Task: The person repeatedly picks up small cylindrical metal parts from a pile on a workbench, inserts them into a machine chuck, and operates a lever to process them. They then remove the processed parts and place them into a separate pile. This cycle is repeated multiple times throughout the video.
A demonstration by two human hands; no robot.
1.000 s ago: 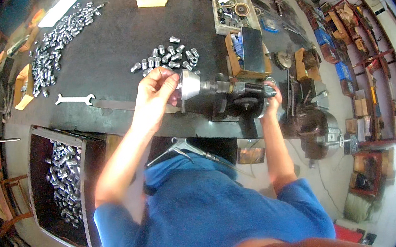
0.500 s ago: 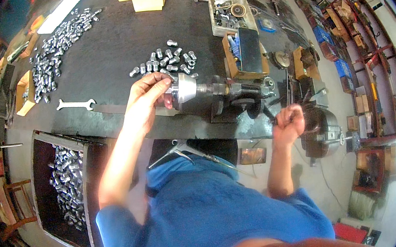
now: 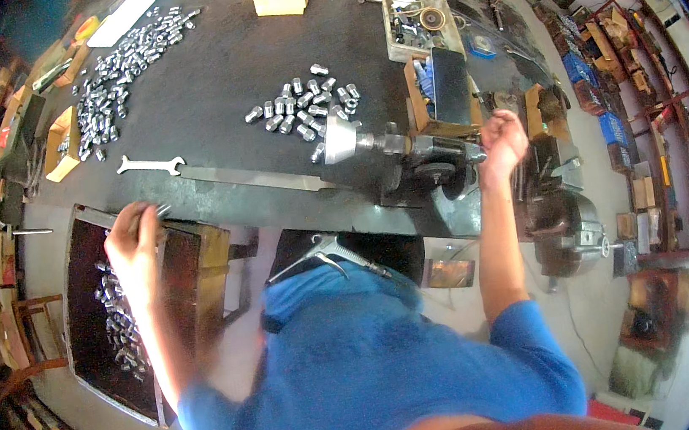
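My left hand point(image 3: 133, 228) is over the upper edge of the dark bin point(image 3: 165, 320) at the left, fingers pinched on a small shiny metal fitting point(image 3: 162, 210), mostly covered by the fingers. Beside the bench's right part, my right hand point(image 3: 504, 141) makes a fist at the end of the bench fixture point(image 3: 431, 154), around what looks like its crank handle, largely hidden. The fixture's silver cone-shaped head point(image 3: 341, 137) points left, with no hand on it. Several metal fittings point(image 3: 302, 105) lie in a loose cluster just behind that head.
A larger spread of fittings point(image 3: 124, 70) covers the bench's far left. An open-end wrench point(image 3: 150, 166) and a flat metal bar point(image 3: 255, 178) lie near the front edge. A bench vise point(image 3: 567, 228) stands at right. An air blow gun point(image 3: 328, 255) rests by my lap.
My left hand has left the fixture's head and moved left and down to the bin, a fitting now in its fingers. My right hand has risen away from me with the handle.
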